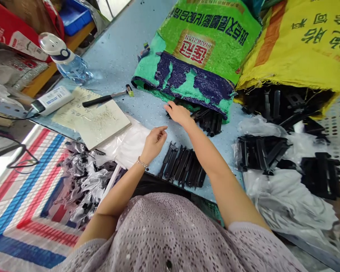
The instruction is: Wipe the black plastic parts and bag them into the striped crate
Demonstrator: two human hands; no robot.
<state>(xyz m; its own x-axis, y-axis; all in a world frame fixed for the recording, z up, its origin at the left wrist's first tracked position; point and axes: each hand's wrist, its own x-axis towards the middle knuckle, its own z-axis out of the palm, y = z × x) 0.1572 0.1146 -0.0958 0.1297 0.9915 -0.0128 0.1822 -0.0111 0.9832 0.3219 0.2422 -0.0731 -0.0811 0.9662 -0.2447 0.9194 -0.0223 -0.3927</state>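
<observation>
My right hand (180, 114) reaches to the mouth of a green woven sack (204, 41), its fingers bent and pinched at a dark bit of a black plastic part, mostly hidden. Beside it, a heap of narrow black plastic parts (211, 121) spills from the sack onto the blue table. My left hand (155, 142), with a chain bracelet at the wrist, hovers over the table with fingers loosely bent and nothing visible in them. Just below the hands lies a row of several black plastic parts (183, 166), side by side at the table's near edge.
To the left are a small hammer (102, 100), a paper pad (102, 122), white plastic bags (134, 141), a white boxlike device (55, 101) and a water bottle (68, 62). At right, a yellow sack (303, 45) and bagged black parts (263, 151). A striped bag (42, 181) stands lower left.
</observation>
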